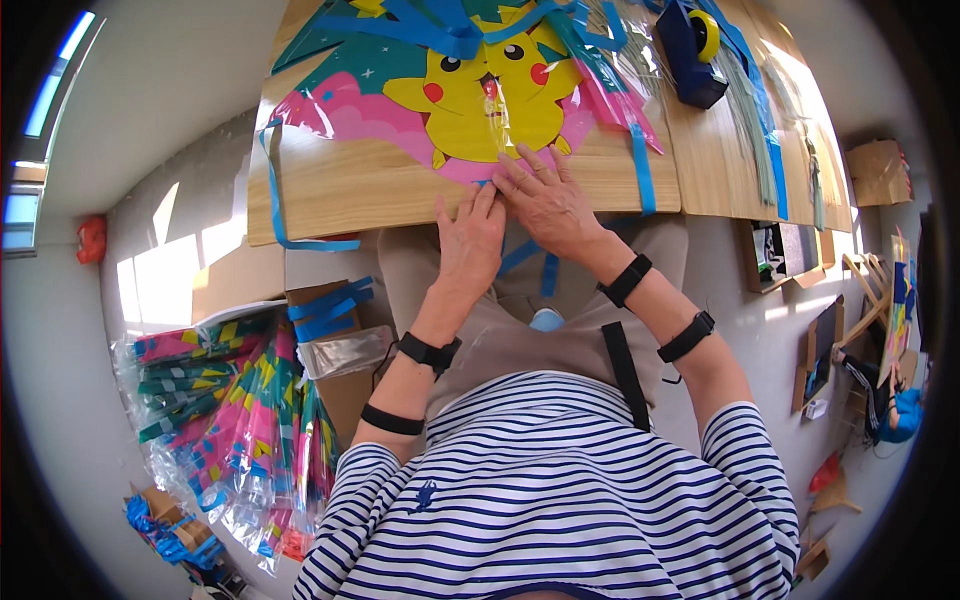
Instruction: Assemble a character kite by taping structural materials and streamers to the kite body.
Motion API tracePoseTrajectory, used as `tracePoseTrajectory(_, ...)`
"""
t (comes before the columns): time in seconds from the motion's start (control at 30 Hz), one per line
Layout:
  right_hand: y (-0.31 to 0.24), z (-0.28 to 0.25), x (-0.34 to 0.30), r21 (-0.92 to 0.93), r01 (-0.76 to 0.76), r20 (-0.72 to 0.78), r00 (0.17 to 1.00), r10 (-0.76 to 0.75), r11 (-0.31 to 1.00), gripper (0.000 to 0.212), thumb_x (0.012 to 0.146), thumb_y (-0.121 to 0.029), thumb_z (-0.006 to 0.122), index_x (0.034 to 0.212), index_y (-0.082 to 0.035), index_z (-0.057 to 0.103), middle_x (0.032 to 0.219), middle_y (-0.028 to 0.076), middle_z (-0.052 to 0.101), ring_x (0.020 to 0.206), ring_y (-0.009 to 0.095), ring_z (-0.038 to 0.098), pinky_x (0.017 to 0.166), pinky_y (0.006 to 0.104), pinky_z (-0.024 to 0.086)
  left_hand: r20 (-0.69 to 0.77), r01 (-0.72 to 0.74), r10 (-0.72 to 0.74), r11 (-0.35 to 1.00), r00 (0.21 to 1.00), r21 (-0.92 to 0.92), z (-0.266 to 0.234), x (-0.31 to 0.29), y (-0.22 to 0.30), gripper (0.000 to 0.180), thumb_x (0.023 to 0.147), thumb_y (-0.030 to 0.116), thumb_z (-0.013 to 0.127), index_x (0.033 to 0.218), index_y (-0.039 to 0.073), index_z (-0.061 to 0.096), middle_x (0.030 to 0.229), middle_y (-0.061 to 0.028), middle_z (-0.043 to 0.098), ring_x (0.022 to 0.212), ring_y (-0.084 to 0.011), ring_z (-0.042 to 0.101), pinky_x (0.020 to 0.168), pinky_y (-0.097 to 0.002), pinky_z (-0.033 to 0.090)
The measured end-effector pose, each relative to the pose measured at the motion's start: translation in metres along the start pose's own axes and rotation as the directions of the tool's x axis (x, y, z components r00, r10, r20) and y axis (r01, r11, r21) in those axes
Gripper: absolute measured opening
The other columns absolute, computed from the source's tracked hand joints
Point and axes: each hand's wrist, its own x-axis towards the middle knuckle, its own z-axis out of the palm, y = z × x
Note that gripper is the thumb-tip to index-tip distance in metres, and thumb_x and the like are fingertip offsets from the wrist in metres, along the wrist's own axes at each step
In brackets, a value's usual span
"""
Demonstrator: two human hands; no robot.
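Note:
A thin plastic kite-like sheet (350, 120) lies on the wooden table, printed pink and teal with a yellow cartoon figure (490, 105). My left hand (472, 235) rests at the table's near edge by the sheet's bottom point, its fingers stretched out. Beside it, my right hand (548, 205) lies with fingers spread over the sheet's lower edge, just below the figure. A small bit of blue shows between the two hands; their fingertips partly hide it. Blue ribbon (440, 35) crosses the top of the sheet.
A dark blue tape dispenser (690, 60) with a yellow core stands at the table's right. Blue strips (642, 170) hang near the edge. Left on the floor are several plastic-wrapped colourful sheets (235, 400) and a cardboard box (350, 400). Open boxes (785, 255) stand right.

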Motion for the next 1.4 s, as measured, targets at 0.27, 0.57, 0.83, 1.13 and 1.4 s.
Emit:
tracePoseTrajectory(0.27, 0.0, 0.008, -0.005, 0.069, -0.027, 0.012, 1.0, 0.026, 0.997, 0.063, 0.088, -0.03, 0.069, 0.146, -0.014, 0.049, 0.153, 0.004, 0.045, 0.144, 0.031, 0.037, 0.117, 0.0643, 0.022, -0.05, -0.005, 0.005, 1.0, 0.999, 0.002, 0.006, -0.007, 0.002, 0.051, 0.08, 0.0, 0.063, 0.131, 0.0, 0.058, 0.142, -0.0127, 0.051, 0.138, -0.0302, 0.045, 0.113, -0.0664, 0.026)
tracePoseTrajectory(0.57, -0.002, 0.009, -0.005, 0.075, -0.042, -0.007, 0.999, 0.043, 0.996, 0.06, 0.088, -0.033, 0.07, 0.142, -0.014, 0.053, 0.151, 0.005, 0.047, 0.144, 0.033, 0.038, 0.113, 0.0684, 0.026, -0.034, -0.028, 0.029, 0.999, 0.999, 0.041, 0.007, -0.006, 0.001, 0.051, 0.083, 0.003, 0.061, 0.133, -0.001, 0.056, 0.14, -0.0131, 0.051, 0.137, -0.0293, 0.047, 0.115, -0.0649, 0.025)
tracePoseTrajectory(0.83, 0.036, -0.017, 0.05, 0.248, -0.187, 0.061, 0.982, 0.177, 0.951, 0.055, 0.089, -0.025, 0.071, 0.137, -0.005, 0.053, 0.148, 0.015, 0.049, 0.132, 0.036, 0.05, 0.112, 0.0563, 0.035, 0.006, 0.001, -0.001, 0.999, 1.0, 0.034, 0.002, -0.005, 0.005, 0.049, 0.082, 0.008, 0.063, 0.13, -0.003, 0.058, 0.138, -0.0141, 0.052, 0.137, -0.0293, 0.047, 0.113, -0.0689, 0.024)
tracePoseTrajectory(1.13, 0.096, 0.004, 0.202, 0.595, -0.269, 0.006, 0.944, 0.33, 0.758, 0.085, 0.075, -0.004, 0.076, 0.151, -0.002, 0.037, 0.157, 0.022, 0.035, 0.106, 0.04, 0.064, 0.094, 0.0433, 0.051, 0.044, 0.007, -0.008, 1.0, 0.999, 0.009, -0.004, -0.006, 0.006, 0.05, 0.082, 0.007, 0.062, 0.132, -0.003, 0.058, 0.145, -0.015, 0.05, 0.139, -0.0298, 0.045, 0.112, -0.071, 0.023)
tracePoseTrajectory(1.4, 0.133, 0.042, 0.22, 0.49, -0.337, -0.05, 0.91, 0.412, 0.804, 0.029, 0.076, -0.006, 0.072, 0.104, -0.005, 0.071, 0.101, 0.021, 0.071, 0.095, 0.042, 0.065, 0.08, 0.0462, 0.052, 0.07, 0.018, -0.019, 1.0, 0.997, 0.013, -0.009, -0.006, 0.006, 0.054, 0.081, 0.008, 0.063, 0.134, -0.003, 0.057, 0.146, -0.0147, 0.048, 0.14, -0.0292, 0.044, 0.111, -0.0702, 0.025)
